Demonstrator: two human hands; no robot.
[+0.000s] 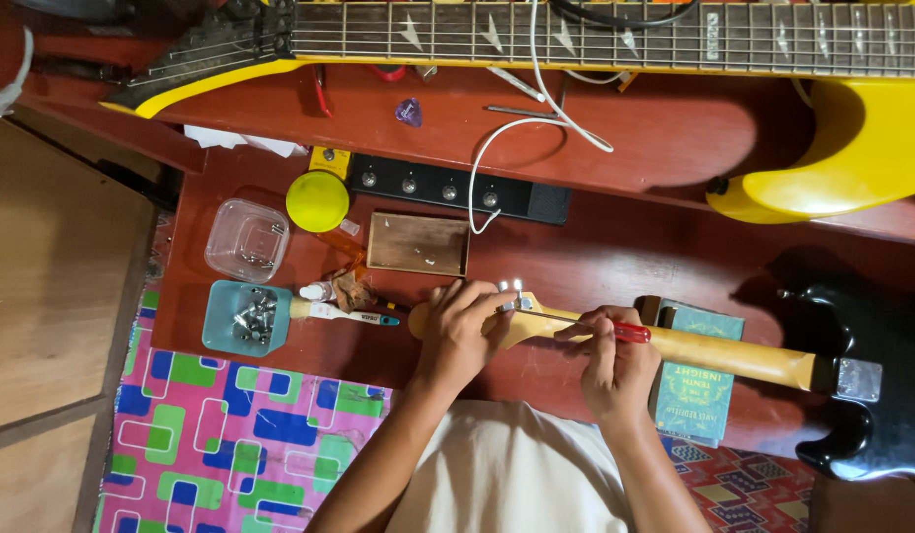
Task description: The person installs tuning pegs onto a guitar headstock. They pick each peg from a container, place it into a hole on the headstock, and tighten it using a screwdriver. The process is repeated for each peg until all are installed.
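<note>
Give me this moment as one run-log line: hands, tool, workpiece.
left hand: on guitar headstock | right hand: holds red-handled screwdriver at neck | black guitar body: flat on red table

Two electric guitars: one yellow guitar (852,148), one black guitar (857,326). Two small containers of metal hardware: one clear tub (246,240), one teal tray (246,317). One round yellow lid (317,200). One purple pick (408,112). One wooden box (418,244). One teal book (696,380). One red-handled screwdriver (630,334). Two hands: left hand (459,331), right hand (615,365).
</note>
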